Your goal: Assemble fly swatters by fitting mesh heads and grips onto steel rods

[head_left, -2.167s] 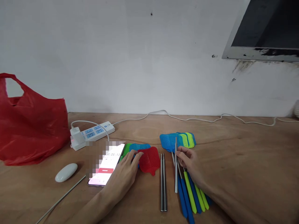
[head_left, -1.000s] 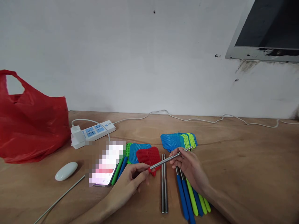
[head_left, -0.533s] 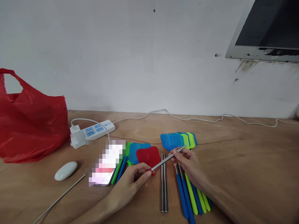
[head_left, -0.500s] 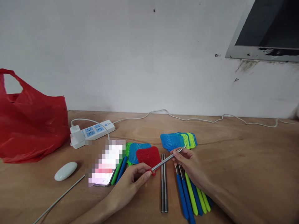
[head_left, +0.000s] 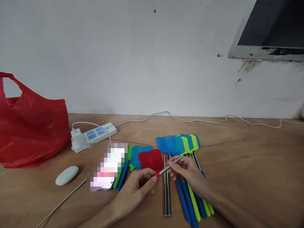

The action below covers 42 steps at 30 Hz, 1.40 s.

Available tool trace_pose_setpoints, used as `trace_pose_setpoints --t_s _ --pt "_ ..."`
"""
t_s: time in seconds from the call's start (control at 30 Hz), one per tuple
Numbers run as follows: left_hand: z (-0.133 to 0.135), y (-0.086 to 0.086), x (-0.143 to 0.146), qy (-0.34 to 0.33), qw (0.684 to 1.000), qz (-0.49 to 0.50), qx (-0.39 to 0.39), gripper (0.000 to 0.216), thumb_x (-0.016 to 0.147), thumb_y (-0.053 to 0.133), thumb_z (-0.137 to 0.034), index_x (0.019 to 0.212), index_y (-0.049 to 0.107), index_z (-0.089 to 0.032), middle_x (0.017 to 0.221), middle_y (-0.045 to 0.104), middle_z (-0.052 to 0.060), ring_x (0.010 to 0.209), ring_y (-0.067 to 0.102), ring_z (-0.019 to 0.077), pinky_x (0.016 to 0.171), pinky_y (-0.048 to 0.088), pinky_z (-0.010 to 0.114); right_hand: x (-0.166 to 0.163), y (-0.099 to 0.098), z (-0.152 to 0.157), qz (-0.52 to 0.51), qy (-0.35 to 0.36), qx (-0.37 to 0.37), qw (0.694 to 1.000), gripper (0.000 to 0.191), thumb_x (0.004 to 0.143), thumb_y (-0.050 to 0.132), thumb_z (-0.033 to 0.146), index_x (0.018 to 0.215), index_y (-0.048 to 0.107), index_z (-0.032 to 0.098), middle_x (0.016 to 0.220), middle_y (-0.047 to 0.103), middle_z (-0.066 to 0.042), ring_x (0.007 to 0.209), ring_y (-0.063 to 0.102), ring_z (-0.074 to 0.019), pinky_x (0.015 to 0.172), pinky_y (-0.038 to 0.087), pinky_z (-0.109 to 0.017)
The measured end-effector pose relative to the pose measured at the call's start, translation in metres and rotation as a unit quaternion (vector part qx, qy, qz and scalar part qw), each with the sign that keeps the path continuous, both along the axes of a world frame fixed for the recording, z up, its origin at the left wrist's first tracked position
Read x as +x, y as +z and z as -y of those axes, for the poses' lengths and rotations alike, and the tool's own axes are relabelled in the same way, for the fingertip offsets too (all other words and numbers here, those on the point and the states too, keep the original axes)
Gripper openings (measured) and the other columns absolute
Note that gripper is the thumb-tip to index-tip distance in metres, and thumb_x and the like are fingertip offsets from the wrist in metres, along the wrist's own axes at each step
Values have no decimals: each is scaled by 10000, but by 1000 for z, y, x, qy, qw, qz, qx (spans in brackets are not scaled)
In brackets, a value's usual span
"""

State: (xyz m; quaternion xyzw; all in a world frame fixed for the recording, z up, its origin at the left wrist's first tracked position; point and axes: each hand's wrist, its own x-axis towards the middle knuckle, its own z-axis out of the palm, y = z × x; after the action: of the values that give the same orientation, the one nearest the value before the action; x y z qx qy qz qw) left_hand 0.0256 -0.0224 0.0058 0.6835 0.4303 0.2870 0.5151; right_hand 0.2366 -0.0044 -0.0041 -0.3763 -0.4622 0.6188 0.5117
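Observation:
My left hand (head_left: 140, 183) pinches the red end piece (head_left: 158, 175) of a slim metal rod (head_left: 163, 171) between thumb and fingers. My right hand (head_left: 184, 169) grips the same rod nearer its free tip, which points up and to the right. Just behind my left hand lies a red mesh fly swatter head (head_left: 151, 159), with blue and green heads partly under it. Below the rod, two loose metal rods (head_left: 167, 196) lie side by side. Several fly swatters with blue and lime handles (head_left: 193, 199) lie under and beside my right hand, their mesh heads (head_left: 169, 145) fanned out beyond it.
A lit phone (head_left: 110, 166), its screen blurred, lies left of my hands beside green and blue handles (head_left: 123, 175). A white oval object (head_left: 67, 175), a power strip (head_left: 97, 134) with a cable, and a red plastic bag (head_left: 35, 126) are farther left. The wall stands behind.
My hands have come closer together along the rod, and less of it shows between and beyond them. My right hand has moved left and its rod tip sits lower.

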Motion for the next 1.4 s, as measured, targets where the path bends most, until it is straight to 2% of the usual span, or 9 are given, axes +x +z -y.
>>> trace_pose_setpoints --t_s 0.13,0.33,0.47,0.57,0.63,0.77,0.97,1.2,1.4 --pt "0 -2 -3 -6 1000 -7 30 366 956 499 -498 886 648 -172 657 529 -26 621 508 145 590 373 245 3 -2 -1 -18 -37 4 999 317 748 801 473 807 764 164 645 699 -24 559 617 -117 492 504 -207" --pt "1 -4 -4 -10 999 -7 49 349 976 479 -486 903 628 -179 676 459 -40 614 451 135 565 359 236 6 -5 -1 -15 -9 5 1000 305 743 813 453 839 765 167 677 717 -35 589 638 -134 523 519 -230" --pt "3 2 -4 6 990 -50 128 341 1011 436 -432 904 651 -190 736 567 -2 692 540 165 613 422 252 4 2 0 -25 13 6 1000 341 781 769 498 829 755 160 687 698 -37 615 627 -129 536 509 -220" --pt "5 7 -7 10 966 -91 241 287 1035 397 -332 1048 659 -216 1021 671 54 952 616 214 835 498 315 5 12 0 -50 -46 6 998 448 722 773 599 723 707 156 616 635 -4 537 566 -100 483 474 -196" --pt "4 6 -10 3 942 -142 304 276 1030 407 -284 1187 624 -220 1220 650 81 1139 587 245 990 473 386 7 17 -1 -65 -87 -6 994 509 690 764 655 653 636 163 557 582 24 452 494 -70 408 411 -170" --pt "0 -1 -14 -9 889 -251 382 342 1004 470 -281 1327 550 -200 1345 617 103 1306 504 302 1099 406 507 15 20 -4 -67 -103 -31 992 533 703 734 684 646 550 187 397 432 88 303 304 -33 300 235 -151" --pt "-2 -1 -14 13 874 -297 385 290 961 505 -290 1210 607 -182 1219 649 130 1108 611 321 933 520 511 16 20 -4 -33 -87 -48 994 534 732 709 686 664 561 178 359 399 96 287 298 -32 307 227 -149" --pt "-8 -4 -24 -21 866 -327 378 594 891 616 -424 1416 466 -190 1489 480 158 1370 428 384 1081 407 592 15 22 -3 -29 -81 -52 995 516 760 696 670 678 572 175 354 391 100 286 308 -36 316 238 -154" --pt "-11 4 -23 -23 880 -328 342 625 809 708 -411 1358 515 -184 1352 577 151 1255 523 368 1070 418 575 16 19 -1 -24 -77 -49 996 491 788 689 642 692 587 171 366 403 96 298 316 -35 327 249 -151"
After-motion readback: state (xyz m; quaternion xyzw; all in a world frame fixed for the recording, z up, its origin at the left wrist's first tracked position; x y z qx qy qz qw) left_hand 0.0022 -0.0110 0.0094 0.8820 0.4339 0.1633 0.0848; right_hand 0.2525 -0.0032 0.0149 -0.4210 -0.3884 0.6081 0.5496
